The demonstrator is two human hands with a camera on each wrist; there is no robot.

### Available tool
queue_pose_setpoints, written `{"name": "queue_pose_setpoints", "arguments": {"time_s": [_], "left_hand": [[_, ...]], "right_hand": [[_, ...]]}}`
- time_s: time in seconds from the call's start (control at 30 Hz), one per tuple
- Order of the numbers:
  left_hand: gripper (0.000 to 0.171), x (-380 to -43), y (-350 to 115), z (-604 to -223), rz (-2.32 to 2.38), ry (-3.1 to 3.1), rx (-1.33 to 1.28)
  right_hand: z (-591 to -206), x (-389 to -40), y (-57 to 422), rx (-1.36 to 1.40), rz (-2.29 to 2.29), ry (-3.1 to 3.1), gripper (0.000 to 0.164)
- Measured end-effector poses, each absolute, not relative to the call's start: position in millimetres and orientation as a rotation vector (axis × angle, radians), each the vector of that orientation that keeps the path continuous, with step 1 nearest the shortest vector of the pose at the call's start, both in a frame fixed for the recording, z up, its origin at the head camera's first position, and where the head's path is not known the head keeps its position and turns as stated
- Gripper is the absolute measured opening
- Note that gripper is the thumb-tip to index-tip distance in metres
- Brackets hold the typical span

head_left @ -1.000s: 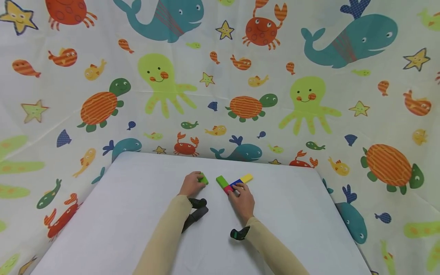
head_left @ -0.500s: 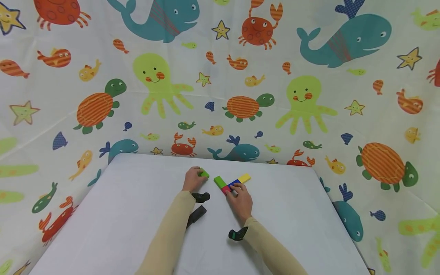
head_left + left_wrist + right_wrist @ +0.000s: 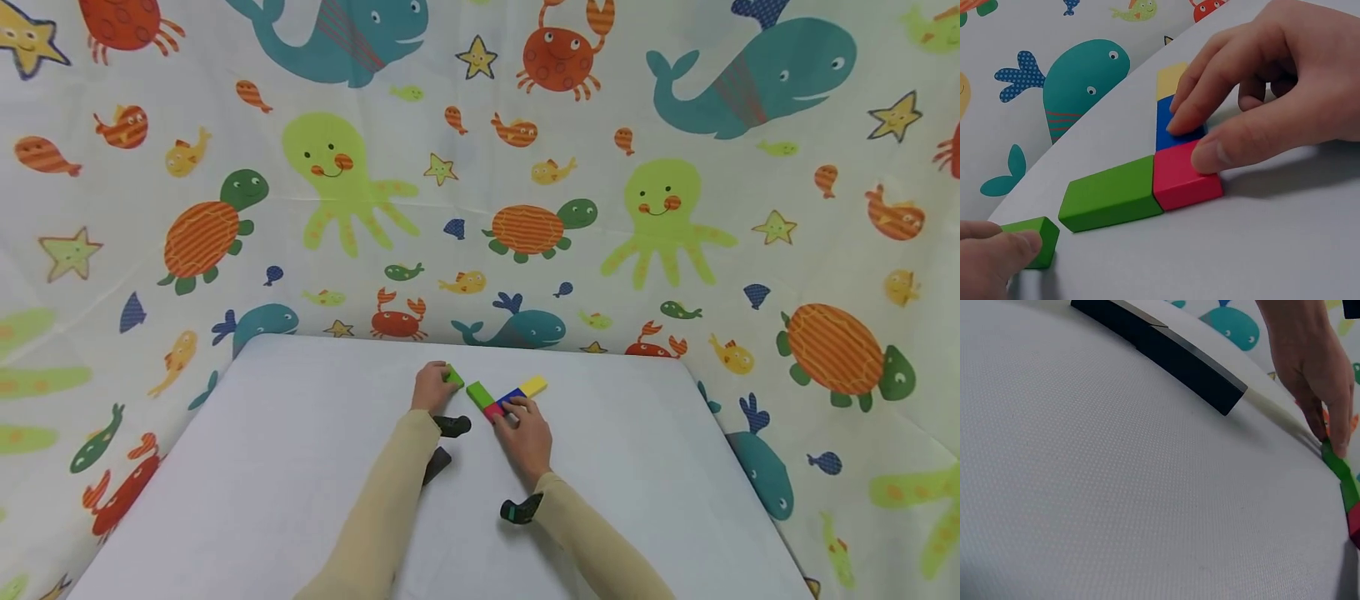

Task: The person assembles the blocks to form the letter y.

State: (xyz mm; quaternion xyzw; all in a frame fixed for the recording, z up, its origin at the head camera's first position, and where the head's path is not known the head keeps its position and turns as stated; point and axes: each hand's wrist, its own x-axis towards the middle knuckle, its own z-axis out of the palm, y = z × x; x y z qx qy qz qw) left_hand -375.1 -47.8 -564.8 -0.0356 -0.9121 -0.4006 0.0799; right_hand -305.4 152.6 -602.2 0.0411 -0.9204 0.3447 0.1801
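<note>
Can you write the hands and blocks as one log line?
left hand: holds green block | right hand: touches red block, blue block | second green block: against red block | yellow block: against blue block

The white-topped table [image 3: 247,467] is backed by a pale cloth [image 3: 487,187] printed with sea creatures. Well in from the table's left and right edges, a long dark object [image 3: 1188,365] is laid; in the right wrist view it is seen as two sections with a squared end, while in the head view it is partly covered. Just behind the far edge, a red crab [image 3: 397,324] and a teal whale [image 3: 528,332] are printed. The far left corner is bordered by another whale [image 3: 268,323], the far right corner by a second crab [image 3: 654,350]. Higher up, two green octopuses [image 3: 322,148] are shown.
</note>
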Motion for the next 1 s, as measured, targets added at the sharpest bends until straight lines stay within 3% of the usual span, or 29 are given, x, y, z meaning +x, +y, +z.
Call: {"name": "queue_pose_setpoints", "arguments": {"time_s": [0.2, 0.6, 0.87, 1.0], "left_hand": [[0.035, -375, -43, -565, -1.251, -2.692, 0.048], [0.035, -377, -34, -561, -1.318, -2.685, 0.058], [0.012, -377, -25, -556, -1.291, -2.696, 0.056], [0.012, -378, -23, -556, -1.301, -2.685, 0.055]], "right_hand": [[-600, -306, 151, 0.110, 1.000, -2.614, 0.035], [-598, -307, 153, 0.098, 1.001, -2.625, 0.035], [-599, -307, 154, 0.104, 0.992, -2.625, 0.035], [-598, -307, 153, 0.094, 0.995, -2.633, 0.036]]}}
